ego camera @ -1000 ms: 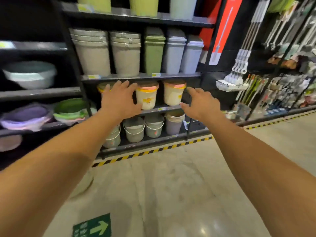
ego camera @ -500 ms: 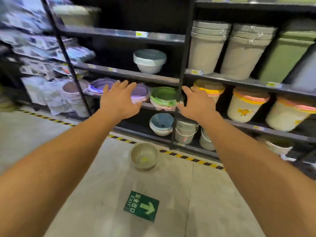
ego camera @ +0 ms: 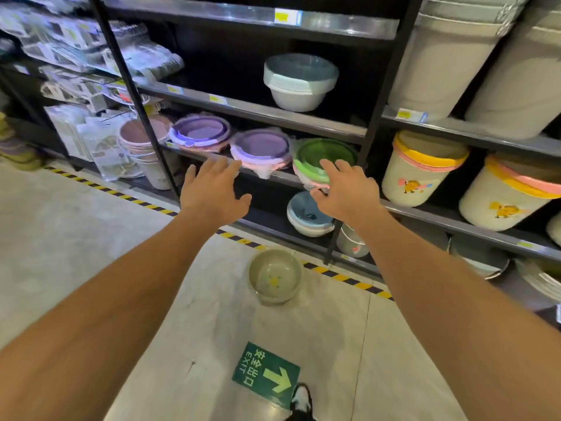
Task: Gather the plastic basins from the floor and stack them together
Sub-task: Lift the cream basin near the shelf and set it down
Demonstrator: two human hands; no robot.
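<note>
A beige plastic basin (ego camera: pixel 275 276) with a small yellow print inside sits upright on the floor, just in front of the striped floor line. My left hand (ego camera: pixel 213 189) and my right hand (ego camera: pixel 346 192) are stretched out in front of me at shelf height, above and beyond the basin. Both have spread, relaxed fingers and hold nothing. Neither hand touches the basin.
A black shelf rack (ego camera: pixel 261 112) fills the view ahead, with purple and green basins (ego camera: pixel 324 156), a blue basin stack (ego camera: pixel 308 214), a grey basin (ego camera: pixel 299 82) and lidded buckets (ego camera: pixel 420 170). A green exit sticker (ego camera: pixel 265 375) and my shoe (ego camera: pixel 300 401) are on the floor.
My view has swung left along the shelves and tilted down, and I have come closer. The floor basin is now larger and nearer the middle. Both hands stay outstretched with nothing in them.
</note>
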